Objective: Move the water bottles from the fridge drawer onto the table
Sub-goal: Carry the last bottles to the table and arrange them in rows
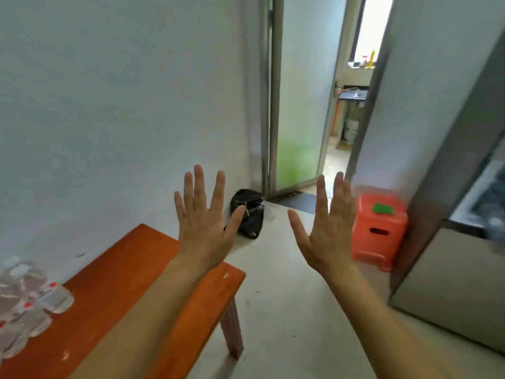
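I see pale blue-grey walls [109, 105] and a light floor [287, 296]. A frosted glass door [300, 105] stands ajar, daylight beyond. An orange stool [379, 233] sits right; a black bag [250, 212] sits in the corner.

Place: you are standing in a plain room of a home, next to a kitchen.
Walls and floor: you face bare white walls [109, 105] and a pale, smooth floor [287, 296].
Furniture: an orange wooden bench [131, 269] sits at your left, with water bottles [27, 299] lying on it; a low orange plastic stool [379, 231] stands on the floor.
Appliance: a grey fridge [451, 269] fills your right side.
Doorway: a frosted glass door [300, 105] stands open onto a small back room with a window [371, 26] and a counter [352, 94].
Odds: a tied black bag [248, 212] rests in the corner.
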Action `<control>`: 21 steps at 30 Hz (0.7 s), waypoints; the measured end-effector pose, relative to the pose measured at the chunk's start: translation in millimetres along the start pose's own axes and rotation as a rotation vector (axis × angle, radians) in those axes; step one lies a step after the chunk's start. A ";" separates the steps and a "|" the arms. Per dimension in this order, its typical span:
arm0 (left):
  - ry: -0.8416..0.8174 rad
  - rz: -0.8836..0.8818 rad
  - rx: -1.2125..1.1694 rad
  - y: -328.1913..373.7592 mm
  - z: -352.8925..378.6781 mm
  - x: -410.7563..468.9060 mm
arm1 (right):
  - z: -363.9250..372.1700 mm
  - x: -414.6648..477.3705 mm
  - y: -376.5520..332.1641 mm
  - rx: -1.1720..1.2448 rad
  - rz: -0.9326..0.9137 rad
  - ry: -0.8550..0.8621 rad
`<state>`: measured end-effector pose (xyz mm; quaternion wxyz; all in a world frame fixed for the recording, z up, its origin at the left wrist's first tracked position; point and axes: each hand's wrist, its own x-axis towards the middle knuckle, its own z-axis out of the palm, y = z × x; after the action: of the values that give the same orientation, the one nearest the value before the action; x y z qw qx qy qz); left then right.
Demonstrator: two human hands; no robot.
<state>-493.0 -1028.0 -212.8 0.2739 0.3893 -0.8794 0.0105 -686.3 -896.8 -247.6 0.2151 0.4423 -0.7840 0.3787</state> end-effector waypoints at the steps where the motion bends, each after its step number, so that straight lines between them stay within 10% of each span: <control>1: -0.004 0.031 -0.018 25.2 7.4 5.3 | -14.0 1.7 20.2 -0.022 0.027 0.020; 21: -0.193 0.763 -0.516 576.2 244.5 148.3 | -252.7 39.1 460.8 -0.718 0.470 0.213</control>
<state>-1087.7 -783.9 -235.8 0.2554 -0.0433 -0.9549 -0.1449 -1100.6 -571.1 -250.4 0.3427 0.1078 -0.9187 0.1642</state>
